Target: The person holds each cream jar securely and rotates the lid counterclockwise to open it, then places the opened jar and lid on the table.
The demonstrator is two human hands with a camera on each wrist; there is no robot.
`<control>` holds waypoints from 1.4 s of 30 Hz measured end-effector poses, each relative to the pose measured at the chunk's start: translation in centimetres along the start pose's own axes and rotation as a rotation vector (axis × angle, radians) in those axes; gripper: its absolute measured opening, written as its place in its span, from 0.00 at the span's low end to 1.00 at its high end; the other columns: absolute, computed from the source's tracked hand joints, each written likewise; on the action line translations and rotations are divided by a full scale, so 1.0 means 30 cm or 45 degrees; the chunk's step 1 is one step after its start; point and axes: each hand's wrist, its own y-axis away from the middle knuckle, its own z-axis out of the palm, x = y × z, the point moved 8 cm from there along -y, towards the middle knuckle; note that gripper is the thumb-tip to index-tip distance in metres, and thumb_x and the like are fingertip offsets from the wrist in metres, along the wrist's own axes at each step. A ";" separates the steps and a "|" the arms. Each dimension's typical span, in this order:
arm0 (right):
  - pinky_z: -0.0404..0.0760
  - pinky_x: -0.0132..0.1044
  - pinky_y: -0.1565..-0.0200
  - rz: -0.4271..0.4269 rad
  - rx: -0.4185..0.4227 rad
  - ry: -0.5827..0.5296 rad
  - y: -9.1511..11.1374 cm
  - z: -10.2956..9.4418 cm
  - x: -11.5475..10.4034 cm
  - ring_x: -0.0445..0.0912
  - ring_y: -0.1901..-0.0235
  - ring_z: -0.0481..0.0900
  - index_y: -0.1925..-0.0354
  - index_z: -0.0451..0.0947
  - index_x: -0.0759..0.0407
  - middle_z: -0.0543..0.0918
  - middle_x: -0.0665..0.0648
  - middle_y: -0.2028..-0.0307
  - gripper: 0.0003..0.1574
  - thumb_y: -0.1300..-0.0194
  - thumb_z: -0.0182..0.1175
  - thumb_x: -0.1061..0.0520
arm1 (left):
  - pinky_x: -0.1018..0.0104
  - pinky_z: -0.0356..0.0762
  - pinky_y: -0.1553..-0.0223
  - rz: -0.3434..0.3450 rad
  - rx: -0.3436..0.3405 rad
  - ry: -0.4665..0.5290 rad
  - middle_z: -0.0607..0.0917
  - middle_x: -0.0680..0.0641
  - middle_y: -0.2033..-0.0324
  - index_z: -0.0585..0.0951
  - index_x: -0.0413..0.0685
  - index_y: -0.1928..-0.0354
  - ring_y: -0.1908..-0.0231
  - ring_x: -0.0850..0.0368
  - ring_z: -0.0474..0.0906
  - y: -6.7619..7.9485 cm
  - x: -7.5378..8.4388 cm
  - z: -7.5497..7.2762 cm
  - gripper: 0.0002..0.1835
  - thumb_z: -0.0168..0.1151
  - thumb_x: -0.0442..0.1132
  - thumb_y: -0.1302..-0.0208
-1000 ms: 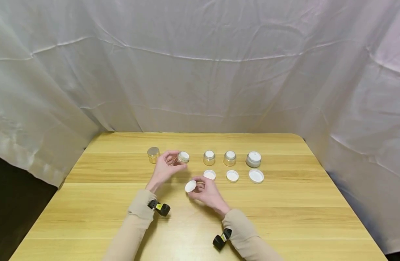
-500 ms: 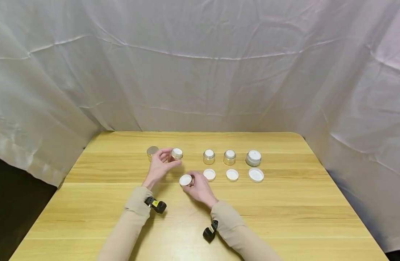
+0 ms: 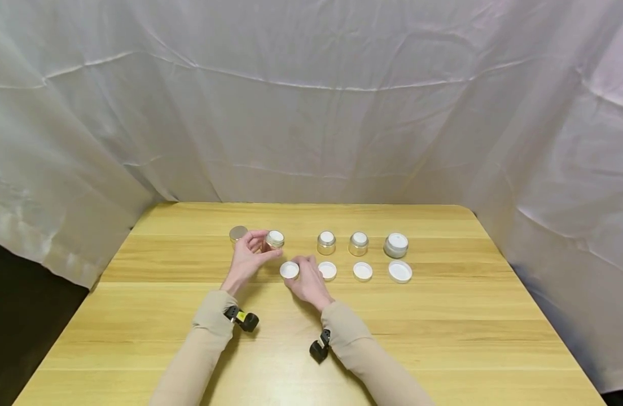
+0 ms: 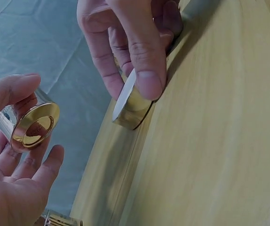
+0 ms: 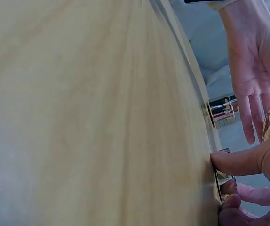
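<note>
My left hand [image 3: 245,262] grips a small gold jar [image 3: 273,240] by its side, with the white top showing. In the left wrist view the jar's gold base [image 4: 35,126] is seen, held off the table between thumb and fingers. Nearer to me, my right hand [image 3: 309,283] pinches a gold lid [image 3: 289,270], its white inside facing up. The lid's edge [image 4: 134,123] touches the tabletop in the left wrist view. Partly behind the left fingers stands a jar with its gold lid on [image 3: 238,233].
To the right stand two gold jars [image 3: 326,243] [image 3: 359,244] and a wider silvery jar [image 3: 395,246], all with white tops. Before them lie three upturned white-lined lids [image 3: 327,271] [image 3: 363,272] [image 3: 400,271]. A pale curtain [image 3: 311,113] hangs behind the wooden table [image 3: 469,327].
My left hand has moved left with the jar, which is now more upright. My right hand has carried the lid forward and slightly left, down to the table.
</note>
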 end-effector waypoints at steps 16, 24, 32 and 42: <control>0.75 0.50 0.47 0.032 -0.032 -0.017 -0.004 -0.005 0.014 0.52 0.51 0.73 0.40 0.75 0.62 0.76 0.62 0.49 0.35 0.45 0.74 0.57 | 0.61 0.70 0.34 0.003 0.049 0.047 0.87 0.50 0.55 0.71 0.40 0.37 0.51 0.60 0.79 -0.029 -0.005 0.011 0.36 0.75 0.27 0.48; 0.82 0.45 0.50 0.021 -0.129 -0.133 0.028 -0.022 0.024 0.51 0.54 0.76 0.29 0.63 0.62 0.73 0.65 0.46 0.51 0.46 0.74 0.56 | 0.54 0.69 0.29 -0.013 0.010 -0.070 0.82 0.37 0.41 0.69 0.43 0.29 0.50 0.57 0.78 -0.070 -0.016 0.030 0.41 0.75 0.31 0.46; 0.82 0.30 0.55 -0.036 -0.246 -0.349 0.084 -0.027 0.029 0.46 0.59 0.75 0.26 0.55 0.69 0.70 0.67 0.49 0.56 0.47 0.73 0.65 | 0.51 0.72 0.30 -0.020 -0.067 -0.143 0.78 0.34 0.36 0.68 0.37 0.29 0.39 0.42 0.77 -0.099 -0.016 0.070 0.40 0.73 0.28 0.45; 0.75 0.46 0.31 -0.090 -0.327 -0.617 0.150 -0.026 0.049 0.59 0.41 0.72 0.26 0.52 0.70 0.64 0.72 0.40 0.54 0.43 0.69 0.70 | 0.48 0.74 0.33 -0.031 -0.139 -0.340 0.79 0.32 0.37 0.71 0.36 0.31 0.38 0.38 0.77 -0.131 -0.030 0.082 0.38 0.74 0.30 0.45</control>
